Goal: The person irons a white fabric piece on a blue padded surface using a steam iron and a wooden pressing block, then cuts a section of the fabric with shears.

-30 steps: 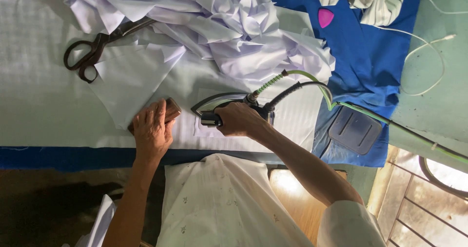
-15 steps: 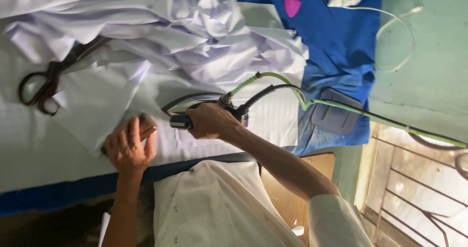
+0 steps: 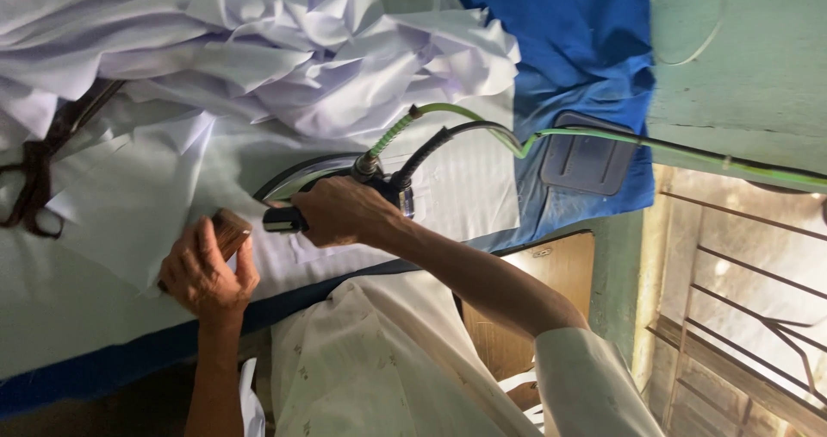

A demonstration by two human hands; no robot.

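The right hand is closed around the dark handle of a steam iron, fingers wrapped fully so the iron can be pushed and steered. The iron sits flat on the white cloth spread over the bench, its shiny body pointing toward the left hand. A green hose and a black cable leave the back of the iron and run off to the right, arching up so they stay clear of the pressed area.

The left hand is curled over a small wooden block, gripping it from above and holding it down on the cloth just beside the iron's tip. Held this way, the block seems to pin and flatten the fabric edge right where the iron works, and it keeps the fingers off the hot plate.

The cloth lies smooth near the hands, with its cut edge close to the bench's front. Farther back, more white fabric is bunched in a loose heap, pushed aside to leave a flat working patch. Dark scissors rest at the left on the cloth, well apart from both hands but within reach. A blue cover lies at the right end of the bench, with a grey pad on it, probably a rest for the iron.
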